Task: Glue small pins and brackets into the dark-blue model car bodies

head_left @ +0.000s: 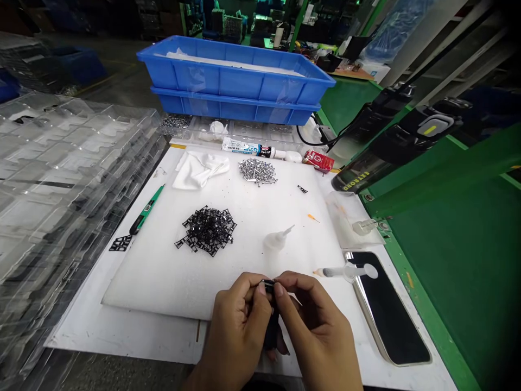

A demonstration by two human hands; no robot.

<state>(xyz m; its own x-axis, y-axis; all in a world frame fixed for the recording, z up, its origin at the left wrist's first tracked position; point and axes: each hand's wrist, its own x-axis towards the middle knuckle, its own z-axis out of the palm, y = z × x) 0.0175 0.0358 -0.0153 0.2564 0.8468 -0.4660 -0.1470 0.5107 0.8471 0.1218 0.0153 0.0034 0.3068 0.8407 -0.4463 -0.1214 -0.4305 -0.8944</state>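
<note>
My left hand (240, 326) and my right hand (315, 326) meet at the near edge of the white foam mat (163, 271). Both pinch a small black part (268, 284) between thumbs and forefingers, and a dark object hangs below between the hands. A heap of black clips (208, 229) lies on the mat just beyond my hands. Farther back sits a pile of small silver pins (257, 170). A small clear dropper bottle (277, 239) lies near my right hand, and a syringe applicator (345, 271) rests to its right.
Clear plastic trays (69, 179) are stacked at the left. Two blue bins (236, 81) stand at the back, with a glue tube (254, 149) and a white cloth (199, 168) in front. A green pen (146, 209) lies left; a phone (386, 309) lies right.
</note>
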